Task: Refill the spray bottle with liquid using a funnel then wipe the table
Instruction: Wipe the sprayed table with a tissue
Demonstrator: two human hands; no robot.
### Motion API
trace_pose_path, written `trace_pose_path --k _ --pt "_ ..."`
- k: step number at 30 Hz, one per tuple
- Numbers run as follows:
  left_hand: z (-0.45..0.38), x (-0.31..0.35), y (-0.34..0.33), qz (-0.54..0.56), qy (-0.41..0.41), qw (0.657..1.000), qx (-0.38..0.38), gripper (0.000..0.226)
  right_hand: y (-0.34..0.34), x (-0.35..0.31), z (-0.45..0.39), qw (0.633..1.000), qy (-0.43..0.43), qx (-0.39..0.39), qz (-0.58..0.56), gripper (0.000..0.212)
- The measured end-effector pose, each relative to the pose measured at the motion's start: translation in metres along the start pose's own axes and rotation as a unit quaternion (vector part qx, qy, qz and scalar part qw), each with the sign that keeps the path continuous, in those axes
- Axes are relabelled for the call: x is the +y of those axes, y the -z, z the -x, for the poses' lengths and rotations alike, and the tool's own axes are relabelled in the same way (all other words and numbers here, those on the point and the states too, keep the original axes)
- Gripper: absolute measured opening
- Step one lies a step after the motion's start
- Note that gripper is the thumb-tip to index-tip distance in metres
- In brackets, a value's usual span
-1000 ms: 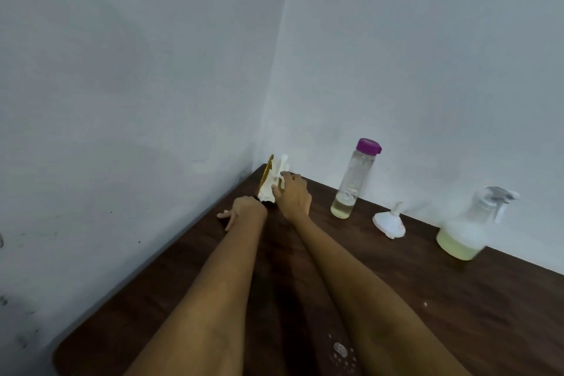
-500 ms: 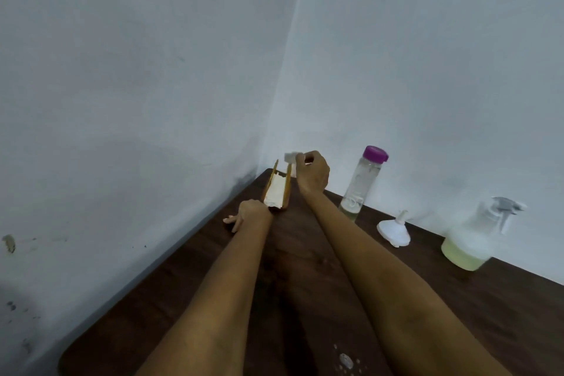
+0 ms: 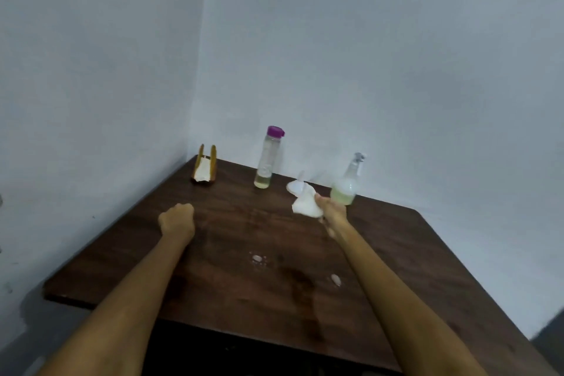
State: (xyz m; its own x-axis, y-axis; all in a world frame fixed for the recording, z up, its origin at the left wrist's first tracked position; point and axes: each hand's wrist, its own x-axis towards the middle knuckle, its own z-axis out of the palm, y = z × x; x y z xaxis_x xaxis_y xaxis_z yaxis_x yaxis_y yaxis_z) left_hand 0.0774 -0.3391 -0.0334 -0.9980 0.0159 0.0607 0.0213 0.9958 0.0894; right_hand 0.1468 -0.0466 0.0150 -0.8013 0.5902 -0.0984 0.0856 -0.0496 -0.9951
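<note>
My right hand (image 3: 332, 210) grips a crumpled white tissue (image 3: 306, 204) above the dark wooden table (image 3: 232, 293), just in front of the spray bottle (image 3: 346, 183), which holds pale yellow-green liquid. A white funnel (image 3: 296, 185) lies on the table behind the tissue, partly hidden by it. A clear bottle with a purple cap (image 3: 267, 159) stands upright by the back wall with a little liquid at its bottom. My left hand (image 3: 178, 220) rests on the table as a closed fist, holding nothing. Small wet drops (image 3: 258, 259) and another spot (image 3: 335, 279) lie on the tabletop between my arms.
A wooden napkin holder (image 3: 205, 167) with white tissues stands in the back left corner. White walls bound the table at the left and back. The table's near edge (image 3: 213, 327) and right edge drop off to the floor.
My right hand pulled a tissue out of the holder and carried it right, to in front of the spray bottle. My left hand drew back from the holder. The view pulled back.
</note>
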Motion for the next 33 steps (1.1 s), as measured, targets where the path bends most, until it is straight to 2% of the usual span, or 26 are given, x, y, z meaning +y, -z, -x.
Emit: trace_pose_path --k 3,6,9,12,15,18,24,26,29,31,33 --pt "0.027 0.011 0.006 0.012 -0.01 1.0 -0.003 0.024 0.068 0.019 0.029 0.981 0.07 0.094 0.154 0.027" --pt "0.054 0.012 0.001 -0.013 -0.006 1.0 -0.017 0.023 0.122 0.035 0.062 0.906 0.159 0.176 0.352 0.021" --pt "0.078 0.015 -0.004 -0.031 -0.024 0.999 -0.014 0.023 0.137 0.07 0.085 0.833 0.136 0.13 0.52 0.023" --pt "0.09 0.015 -0.007 -0.005 -0.035 0.999 -0.006 0.02 0.115 0.095 0.102 0.788 0.128 0.117 0.591 0.031" --pt "0.092 0.002 -0.009 0.052 -0.033 0.998 -0.013 0.026 0.074 0.095 0.112 0.79 0.109 0.131 0.588 0.023" --pt "0.089 -0.006 -0.008 0.082 -0.041 0.996 -0.018 0.032 0.026 0.087 0.118 0.796 0.116 0.099 0.586 0.032" --pt "0.08 -0.016 -0.009 0.108 -0.046 0.991 -0.069 0.043 -0.096 0.09 0.14 0.794 0.189 -0.029 0.577 0.033" --pt "0.074 -0.02 -0.007 0.107 -0.054 0.988 -0.094 0.047 -0.129 0.089 0.149 0.795 0.203 -0.101 0.562 0.034" --pt "0.065 -0.024 -0.002 0.1 -0.077 0.983 -0.137 0.052 -0.146 0.086 0.16 0.784 0.21 -0.199 0.549 0.034" --pt "0.063 -0.021 -0.001 0.083 -0.069 0.984 -0.144 0.057 -0.133 0.09 0.163 0.778 0.238 -0.21 0.542 0.036" --pt "0.065 -0.018 0.0 0.073 -0.055 0.985 -0.149 0.062 -0.111 0.09 0.159 0.79 0.262 -0.197 0.519 0.037"
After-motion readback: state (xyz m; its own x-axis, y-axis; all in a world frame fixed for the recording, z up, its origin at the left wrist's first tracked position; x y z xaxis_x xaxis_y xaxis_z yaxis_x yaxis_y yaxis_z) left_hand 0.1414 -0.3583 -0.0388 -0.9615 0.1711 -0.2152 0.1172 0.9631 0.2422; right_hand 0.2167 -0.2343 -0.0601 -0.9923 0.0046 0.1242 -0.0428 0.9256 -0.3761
